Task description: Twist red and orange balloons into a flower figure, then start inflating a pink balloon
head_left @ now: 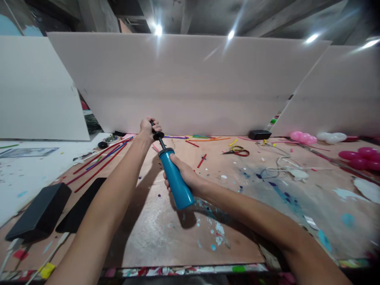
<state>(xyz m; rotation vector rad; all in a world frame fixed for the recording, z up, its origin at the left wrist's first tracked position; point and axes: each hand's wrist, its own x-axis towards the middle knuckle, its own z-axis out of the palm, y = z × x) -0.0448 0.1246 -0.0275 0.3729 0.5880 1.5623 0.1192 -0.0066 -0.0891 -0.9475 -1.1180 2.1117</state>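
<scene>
A teal balloon hand pump [178, 180] with a black plunger is held at a tilt above the table, in the middle of the head view. My left hand [148, 126] is closed round its black handle at the far end. Part of the black rod shows between handle and barrel, so the plunger is partly drawn out. Around the teal barrel, my right hand [183, 174] is wrapped, thumb near the black collar. Whether anything sits on the pump's nozzle cannot be seen.
Red and blue uninflated balloons [97, 164] lie left, near a black power bank [40, 211] and a phone [78, 206]. Scissors [237, 152] lie beyond the pump. Pink balloons [303, 137] and magenta ones [360, 158] rest at right. White panels [190, 83] stand behind.
</scene>
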